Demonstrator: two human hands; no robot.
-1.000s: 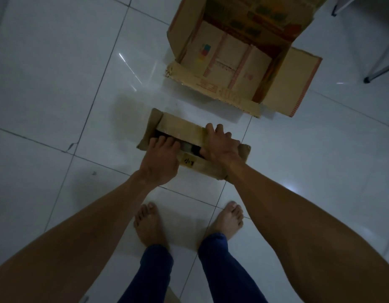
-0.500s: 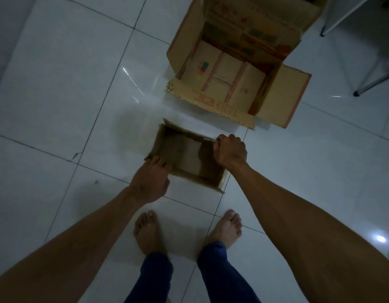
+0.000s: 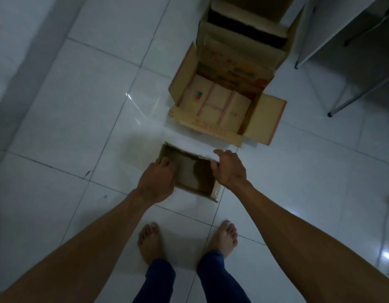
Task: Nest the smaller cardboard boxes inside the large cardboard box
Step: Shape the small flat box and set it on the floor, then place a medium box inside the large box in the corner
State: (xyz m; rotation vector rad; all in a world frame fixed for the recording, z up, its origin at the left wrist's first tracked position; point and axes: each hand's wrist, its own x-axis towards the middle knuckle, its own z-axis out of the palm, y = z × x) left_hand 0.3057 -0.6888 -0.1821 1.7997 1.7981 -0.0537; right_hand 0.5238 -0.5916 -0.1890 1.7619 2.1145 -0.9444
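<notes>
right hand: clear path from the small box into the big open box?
Probably yes. The right hand grips the small box at its right edge; the large box lies just beyond with flaps open, its inside looks empty, and only bare floor lies between.

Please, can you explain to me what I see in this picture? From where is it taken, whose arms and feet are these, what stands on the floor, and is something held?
There is no machine here. A person wears one wide-angle camera on the head, looking down, so you see their own arms, bare feet and blue trouser legs from above.

On the white tiled floor stands a small open cardboard box, just in front of the feet. The left hand grips its left wall and the right hand grips its right wall, fingers hooked over the edge. It looks empty.

Farther away lies the large cardboard box, open with flaps spread. Behind it another open box is partly visible. Metal furniture legs stand at the right.
</notes>
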